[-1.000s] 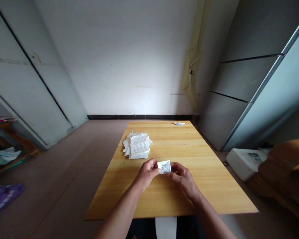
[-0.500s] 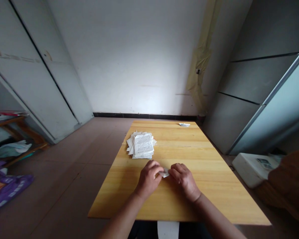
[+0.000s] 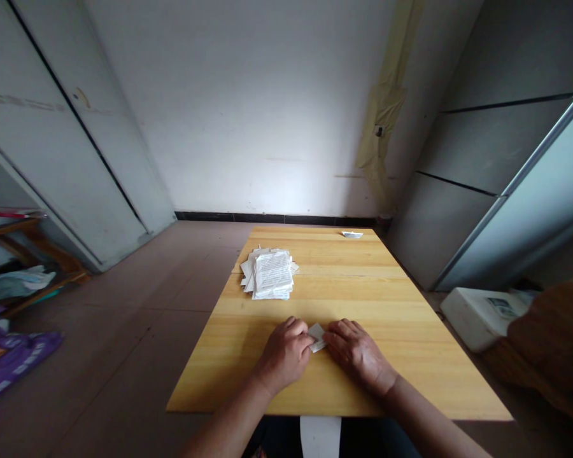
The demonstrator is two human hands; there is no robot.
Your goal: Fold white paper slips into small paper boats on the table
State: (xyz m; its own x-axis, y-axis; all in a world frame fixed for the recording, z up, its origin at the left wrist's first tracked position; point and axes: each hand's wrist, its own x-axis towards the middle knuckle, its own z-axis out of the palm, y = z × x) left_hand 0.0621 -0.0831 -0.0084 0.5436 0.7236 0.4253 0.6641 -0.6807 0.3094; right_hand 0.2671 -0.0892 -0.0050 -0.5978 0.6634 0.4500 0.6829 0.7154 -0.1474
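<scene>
Between my two hands is a small folded piece of paper (image 3: 317, 337), white and roughly square, low over the front part of the wooden table (image 3: 363, 299). My left hand (image 3: 289, 350) has its fingers closed on the paper's left edge. From the other side, my right hand (image 3: 358, 353) grips the right edge with bent fingers. Parts of the paper are hidden under the fingertips. Beyond my left hand lies an uneven stack of paper sheets (image 3: 273, 275) with writing or print on the top one. A small folded paper boat (image 3: 352, 235) rests at the table's far edge.
A white wall (image 3: 277, 127) rises behind the table. Grey cabinets (image 3: 477, 146) stand on the right, with a white box (image 3: 475, 318) beside the table. On the left floor lies a purple bag (image 3: 21, 362) near a wooden shelf (image 3: 62, 254).
Both hands have come slightly nearer to me and lower on the table. The folded paper has turned and shows more of its face. The view has tilted a little.
</scene>
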